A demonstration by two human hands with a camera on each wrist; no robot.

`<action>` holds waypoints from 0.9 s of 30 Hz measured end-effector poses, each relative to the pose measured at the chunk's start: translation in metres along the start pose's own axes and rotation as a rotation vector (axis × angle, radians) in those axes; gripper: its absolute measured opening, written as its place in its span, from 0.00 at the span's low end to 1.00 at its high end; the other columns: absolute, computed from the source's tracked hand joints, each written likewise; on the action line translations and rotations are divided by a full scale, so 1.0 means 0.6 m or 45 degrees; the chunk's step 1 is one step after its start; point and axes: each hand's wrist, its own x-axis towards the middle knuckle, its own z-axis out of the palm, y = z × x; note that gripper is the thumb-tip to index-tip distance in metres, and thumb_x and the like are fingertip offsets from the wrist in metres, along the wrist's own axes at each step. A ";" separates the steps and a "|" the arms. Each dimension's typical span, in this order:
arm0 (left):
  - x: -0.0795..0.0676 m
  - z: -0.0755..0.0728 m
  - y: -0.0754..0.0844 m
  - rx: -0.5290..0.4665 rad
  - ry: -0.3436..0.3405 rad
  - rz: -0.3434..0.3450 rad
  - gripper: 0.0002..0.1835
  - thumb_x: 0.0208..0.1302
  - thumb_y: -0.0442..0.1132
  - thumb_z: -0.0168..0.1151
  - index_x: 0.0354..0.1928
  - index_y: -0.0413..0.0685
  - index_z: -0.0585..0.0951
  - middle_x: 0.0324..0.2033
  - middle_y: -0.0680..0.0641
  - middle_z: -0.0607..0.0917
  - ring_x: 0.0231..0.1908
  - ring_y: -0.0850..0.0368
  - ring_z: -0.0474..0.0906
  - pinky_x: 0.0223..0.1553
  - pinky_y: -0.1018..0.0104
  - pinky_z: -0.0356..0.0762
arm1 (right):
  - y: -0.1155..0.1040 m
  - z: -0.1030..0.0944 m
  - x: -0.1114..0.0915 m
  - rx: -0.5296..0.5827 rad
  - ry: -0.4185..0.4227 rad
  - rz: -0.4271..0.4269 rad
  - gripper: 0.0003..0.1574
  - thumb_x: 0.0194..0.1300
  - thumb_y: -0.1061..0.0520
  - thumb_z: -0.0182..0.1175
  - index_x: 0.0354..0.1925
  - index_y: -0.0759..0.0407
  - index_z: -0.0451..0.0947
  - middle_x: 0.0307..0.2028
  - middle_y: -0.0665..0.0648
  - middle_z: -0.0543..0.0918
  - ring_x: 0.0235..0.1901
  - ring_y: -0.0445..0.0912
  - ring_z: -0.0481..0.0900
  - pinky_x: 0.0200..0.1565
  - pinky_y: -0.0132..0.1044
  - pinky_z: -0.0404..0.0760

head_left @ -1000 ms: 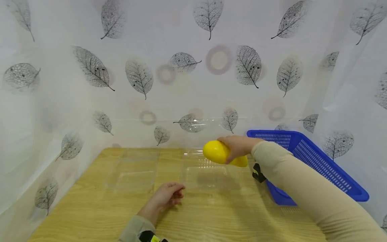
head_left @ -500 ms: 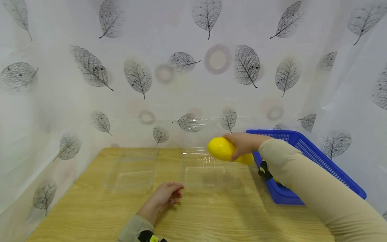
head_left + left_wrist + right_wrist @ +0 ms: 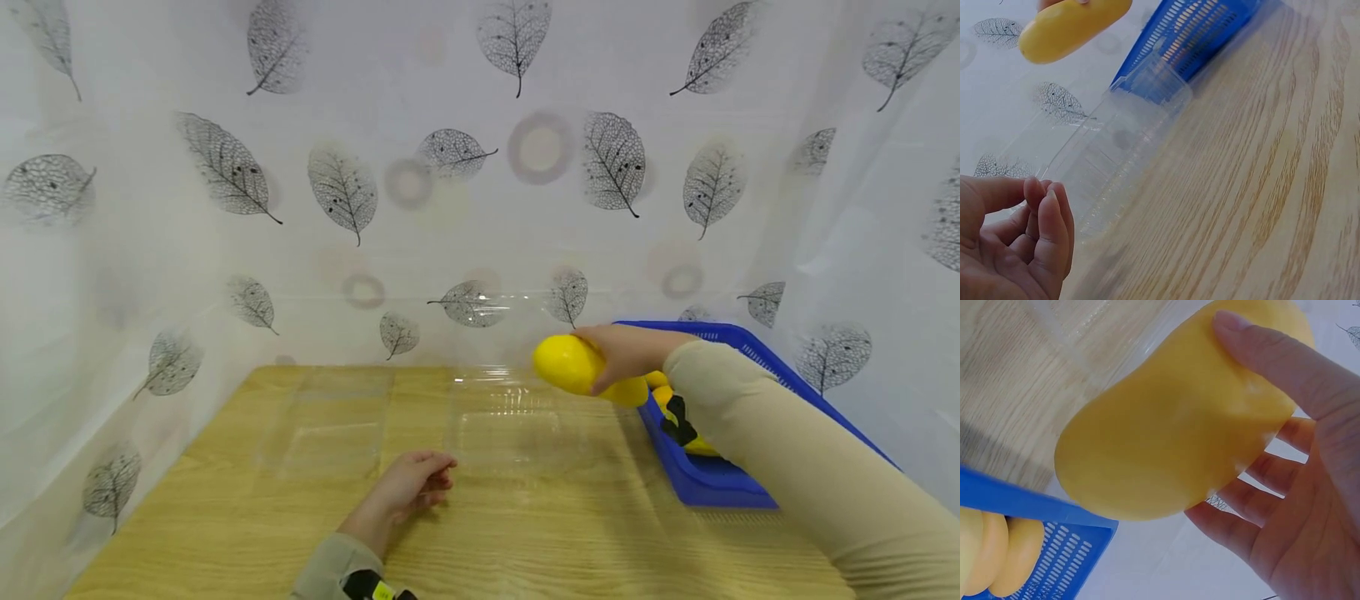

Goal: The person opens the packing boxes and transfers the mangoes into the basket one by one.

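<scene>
My right hand (image 3: pixel 626 354) grips a smooth yellow mango (image 3: pixel 567 364) above the table, at the near left edge of the blue basket (image 3: pixel 697 490). In the right wrist view the thumb lies over the mango (image 3: pixel 1166 431) and the fingers come round its far side. My left hand (image 3: pixel 416 487) rests low over the table with loosely curled fingers and nothing seen in them. A clear plastic box (image 3: pixel 510 437) stands just beyond it; in the left wrist view the fingertips come close to the box (image 3: pixel 1122 137), and whether they touch cannot be told.
Several yellow mangoes (image 3: pixel 1019 556) lie in the blue basket, partly hidden behind my right arm. A second clear container (image 3: pixel 330 433) stands left on the wooden table (image 3: pixel 225 517). A white leaf-patterned curtain (image 3: pixel 465 225) encloses the back and sides.
My right hand has drawn the mango to the right and slightly up, from over the clear box toward the basket. More of the basket's fruit now shows. The left hand stays put.
</scene>
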 end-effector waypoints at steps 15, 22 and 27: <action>0.000 0.006 0.000 0.011 -0.024 -0.014 0.16 0.69 0.39 0.50 0.45 0.28 0.75 0.24 0.54 0.76 0.29 0.63 0.76 0.27 0.74 0.75 | 0.053 0.005 -0.052 0.007 0.005 0.083 0.55 0.50 0.48 0.71 0.67 0.67 0.55 0.59 0.68 0.68 0.56 0.61 0.67 0.57 0.61 0.61; 0.001 0.003 -0.001 0.006 -0.026 -0.012 0.16 0.70 0.40 0.50 0.45 0.29 0.75 0.24 0.54 0.76 0.29 0.63 0.76 0.28 0.73 0.76 | 0.081 0.010 -0.069 0.041 0.017 0.092 0.52 0.48 0.47 0.72 0.64 0.65 0.59 0.56 0.65 0.71 0.52 0.58 0.70 0.55 0.61 0.63; 0.002 0.003 -0.002 0.008 -0.018 -0.013 0.16 0.70 0.40 0.50 0.45 0.30 0.75 0.24 0.54 0.76 0.29 0.63 0.76 0.28 0.74 0.76 | 0.095 0.013 -0.081 0.023 0.022 0.141 0.56 0.48 0.45 0.71 0.65 0.69 0.56 0.59 0.70 0.67 0.55 0.63 0.67 0.57 0.63 0.59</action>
